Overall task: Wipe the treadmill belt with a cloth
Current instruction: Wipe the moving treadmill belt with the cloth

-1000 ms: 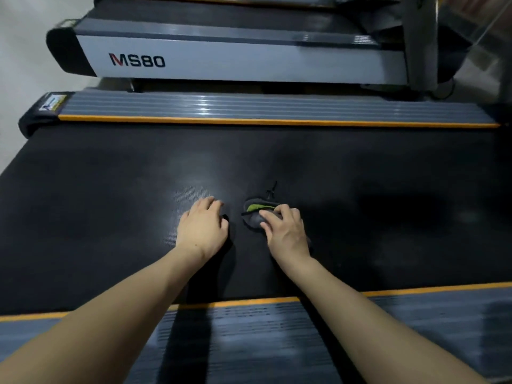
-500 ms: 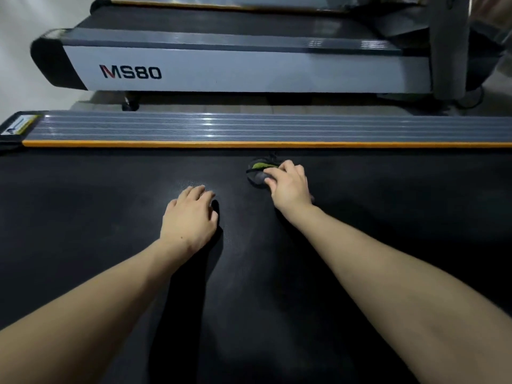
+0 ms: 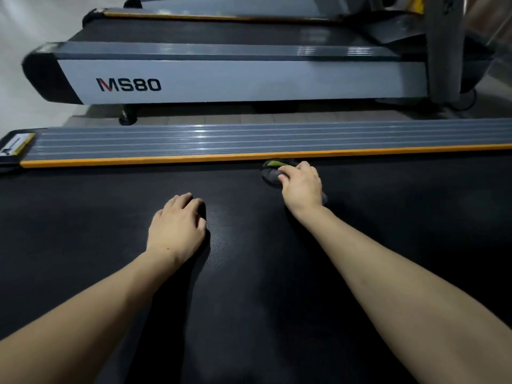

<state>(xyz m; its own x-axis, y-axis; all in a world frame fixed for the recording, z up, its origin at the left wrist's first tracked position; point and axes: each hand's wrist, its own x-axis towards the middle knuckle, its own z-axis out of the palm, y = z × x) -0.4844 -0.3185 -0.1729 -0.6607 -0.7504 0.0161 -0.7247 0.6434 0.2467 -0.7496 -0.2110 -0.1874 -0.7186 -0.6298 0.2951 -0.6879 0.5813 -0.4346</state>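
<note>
The black treadmill belt fills the lower part of the head view. A small dark grey cloth with a green patch lies on the belt right at its far edge, against the orange strip. My right hand is on top of the cloth with fingers curled over it, pressing it to the belt. My left hand rests palm down on the belt, nearer to me and to the left, holding nothing.
A grey ribbed side rail with an orange strip borders the belt's far edge. Beyond a strip of floor stands a second treadmill marked MS80, with an upright post at the right.
My right hand has pushed the cloth away from me across the belt up to the orange-edged rail. My left hand has stayed planted on the belt.
</note>
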